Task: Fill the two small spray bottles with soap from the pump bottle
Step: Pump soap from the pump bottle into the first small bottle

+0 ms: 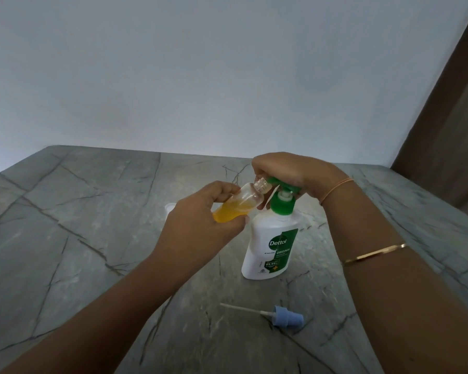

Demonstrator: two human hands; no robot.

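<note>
Upright on the table, right of the middle: pump bottle. On top of it, curled over the pump: right hand. Just left of the pump, above the table and tilted, mouth up against the nozzle: 1 small spray bottle, gripped at its lower end by the left hand. Before the pump bottle, well apart, flat on the table: 1 sprayer cap, tube toward the left. Behind the left hand, mostly hidden: 1 small item, not identifiable. Beyond the table's far edge: wall.
</note>
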